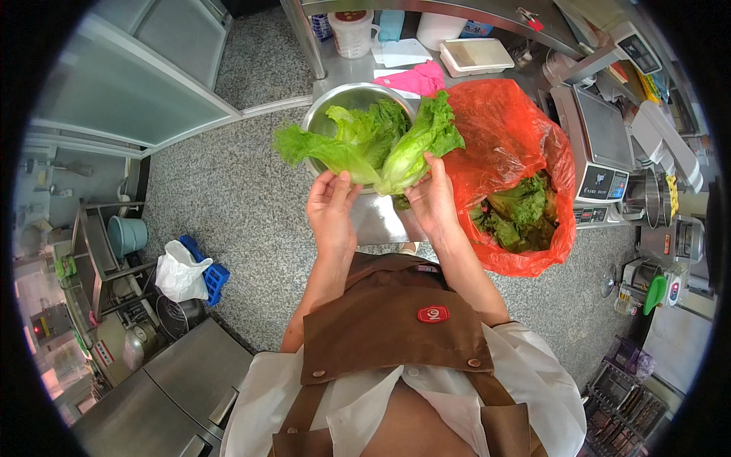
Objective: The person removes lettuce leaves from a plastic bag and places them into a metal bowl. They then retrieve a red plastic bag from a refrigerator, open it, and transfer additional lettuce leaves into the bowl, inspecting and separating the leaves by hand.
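My left hand (334, 197) pinches the base of a green lettuce leaf (337, 153) between thumb and fingers; the leaf points up and left. My right hand (432, 197) grips a small lettuce head (412, 151) near its stem, its frilly top leaning up and right. The leaf and the head meet at the stem end; whether they are joined I cannot tell. Both are over the near part of a round stainless steel bowl (316, 108), in which more lettuce leaves (384, 123) lie. Right of it, an open red plastic bag (491, 123) holds leafy lettuce (522, 205).
A pink cloth (420, 79), a lidded white container (477, 56) and a plastic measuring jug (351, 37) are behind the bowl. Digital scales (605, 128) are right of the bag. A metal post (305, 40) rises at the worktop's back left. A white bag (183, 271) is at lower left.
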Available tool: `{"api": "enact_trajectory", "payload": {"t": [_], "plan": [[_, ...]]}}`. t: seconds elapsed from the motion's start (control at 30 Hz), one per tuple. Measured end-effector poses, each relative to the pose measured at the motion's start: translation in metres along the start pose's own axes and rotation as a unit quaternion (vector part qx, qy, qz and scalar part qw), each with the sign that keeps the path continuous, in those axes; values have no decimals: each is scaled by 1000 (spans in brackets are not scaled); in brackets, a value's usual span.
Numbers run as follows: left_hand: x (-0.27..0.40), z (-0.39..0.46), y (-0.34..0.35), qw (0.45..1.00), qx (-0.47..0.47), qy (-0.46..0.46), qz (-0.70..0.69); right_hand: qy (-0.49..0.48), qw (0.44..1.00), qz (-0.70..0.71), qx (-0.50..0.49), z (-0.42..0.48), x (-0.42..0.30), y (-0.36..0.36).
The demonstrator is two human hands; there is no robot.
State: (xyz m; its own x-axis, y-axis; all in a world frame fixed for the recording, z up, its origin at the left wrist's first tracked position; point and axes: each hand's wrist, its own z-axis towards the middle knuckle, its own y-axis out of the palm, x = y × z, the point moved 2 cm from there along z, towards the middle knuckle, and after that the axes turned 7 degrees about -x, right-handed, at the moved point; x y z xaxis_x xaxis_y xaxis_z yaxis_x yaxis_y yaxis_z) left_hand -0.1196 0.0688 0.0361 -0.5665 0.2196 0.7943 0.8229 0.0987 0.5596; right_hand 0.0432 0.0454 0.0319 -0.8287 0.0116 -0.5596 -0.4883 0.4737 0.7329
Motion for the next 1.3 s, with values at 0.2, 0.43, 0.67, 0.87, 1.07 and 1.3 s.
{"api": "enact_trajectory", "payload": {"t": [0.2, 0.43, 0.67, 0.87, 1.07, 1.3], "plan": [[15, 13, -13, 999, -5, 39, -17, -88, 996, 27, 16, 6, -9, -25], [-14, 66, -31, 950, -28, 0, 310, -76, 993, -72, -53, -9, -17, -7], [-16, 4, 7, 908, -316, -107, 254, -111, 955, -264, -73, -17, -5, 3], [-20, -4, 9, 938, -275, -115, 178, -111, 941, -313, -68, -19, -7, 3], [-21, -5, 0, 935, -263, -93, 218, -94, 944, -309, -60, -8, -10, -1], [-13, -8, 9, 955, -218, -195, -49, -169, 912, -366, -82, -20, -7, 15]]}}
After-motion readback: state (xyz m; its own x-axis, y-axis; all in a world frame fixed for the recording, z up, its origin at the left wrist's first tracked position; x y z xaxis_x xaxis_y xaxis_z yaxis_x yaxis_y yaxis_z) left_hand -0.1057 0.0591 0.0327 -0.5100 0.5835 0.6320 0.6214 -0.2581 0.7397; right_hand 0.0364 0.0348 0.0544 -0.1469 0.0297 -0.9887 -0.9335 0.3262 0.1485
